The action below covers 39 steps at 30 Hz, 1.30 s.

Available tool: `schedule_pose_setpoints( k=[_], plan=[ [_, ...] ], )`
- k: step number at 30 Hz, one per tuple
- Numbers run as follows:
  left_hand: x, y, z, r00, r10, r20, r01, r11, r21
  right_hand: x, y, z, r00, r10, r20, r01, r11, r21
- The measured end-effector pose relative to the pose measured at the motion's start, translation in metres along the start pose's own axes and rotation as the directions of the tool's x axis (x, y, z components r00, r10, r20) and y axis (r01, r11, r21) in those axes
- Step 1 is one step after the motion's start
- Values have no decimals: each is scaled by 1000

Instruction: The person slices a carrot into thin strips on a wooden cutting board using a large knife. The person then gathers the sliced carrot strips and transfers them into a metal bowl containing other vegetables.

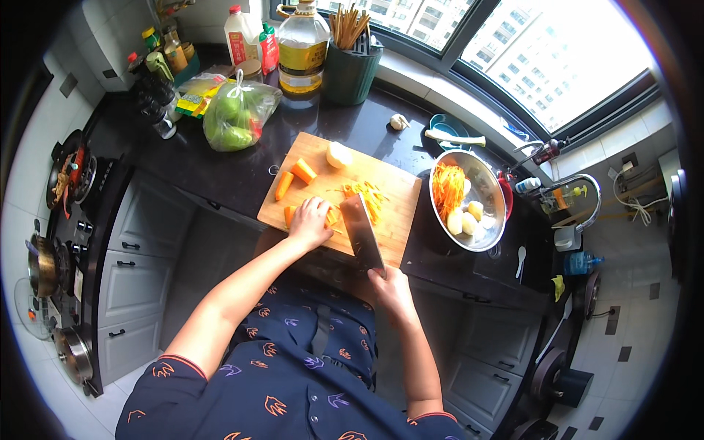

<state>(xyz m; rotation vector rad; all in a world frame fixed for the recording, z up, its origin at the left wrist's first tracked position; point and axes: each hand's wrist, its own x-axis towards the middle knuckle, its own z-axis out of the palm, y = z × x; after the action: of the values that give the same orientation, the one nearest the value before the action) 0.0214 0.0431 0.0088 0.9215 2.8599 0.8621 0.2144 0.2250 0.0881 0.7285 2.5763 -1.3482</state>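
Observation:
A wooden cutting board (400,192) lies at the counter's front edge. On its near part my left hand (311,223) presses down with curled fingers on a carrot piece (332,217), whose ends show on both sides. My right hand (394,293) is closed round the handle of a cleaver (359,229). The broad blade stands on the board just right of my left hand, beside a heap of carrot shreds (372,198). Two carrot chunks (304,171) lie farther left, and a pale, round, peeled vegetable (339,155) sits at the board's far side.
Right of the board stands a metal bowl (495,187) with carrot shreds and several pale peeled vegetables. Behind it a peeler-like tool lies across a teal dish (444,126), near a garlic bulb (398,122). A bag of green produce (236,121) and an oil jug (303,51) stand at the back left.

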Motion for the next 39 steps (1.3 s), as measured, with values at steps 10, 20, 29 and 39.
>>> schedule_pose_setpoints(
  k=[10,20,29,39],
  plan=[
    [-10,-9,-9,998,10,-59,-11,999,-30,-21,-7,1,989,119,92,-127,988,91],
    [-16,-25,-40,998,13,-68,-17,998,-62,-2,3,-18,976,219,8,-217,962,166],
    [-33,-68,-70,978,-144,152,150,988,-27,-2,-22,-6,985,151,86,-159,983,88],
    [-28,-65,-66,977,-113,180,115,993,-1,8,-3,-6,975,223,11,-223,966,135]
  ],
)
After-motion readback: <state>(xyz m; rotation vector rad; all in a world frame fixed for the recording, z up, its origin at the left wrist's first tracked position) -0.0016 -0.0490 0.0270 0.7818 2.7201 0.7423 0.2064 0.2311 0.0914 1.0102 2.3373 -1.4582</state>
